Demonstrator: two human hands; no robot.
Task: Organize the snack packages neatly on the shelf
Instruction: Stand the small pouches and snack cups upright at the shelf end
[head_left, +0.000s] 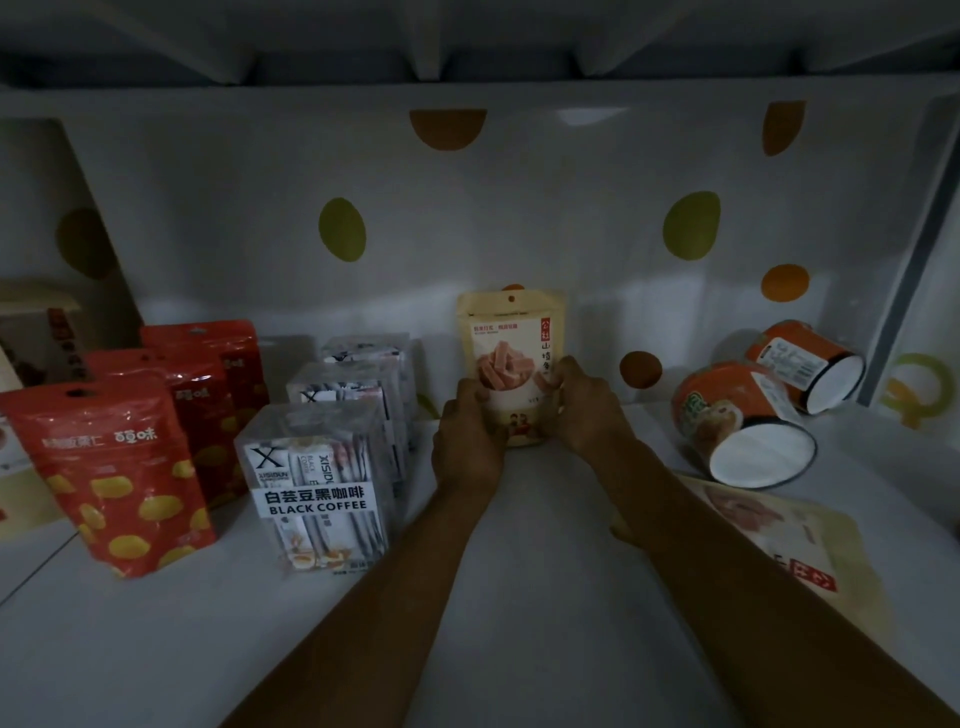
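Note:
A yellow snack pouch (511, 345) stands upright near the back wall of the white shelf (519, 597). My left hand (467, 436) grips its lower left side and my right hand (582, 405) grips its lower right side. To the left stand three red snack pouches (111, 467) in a row front to back, and beside them three clear boxes of black coffee sticks (317, 483), also in a row. A second yellow pouch (769, 540) lies flat on the shelf at the right, partly under my right forearm.
Two orange cups (737, 415) lie on their sides at the back right, white bottoms facing me. A beige box (36, 332) sits at the far left behind the red pouches. The back wall (519, 218) carries coloured dots.

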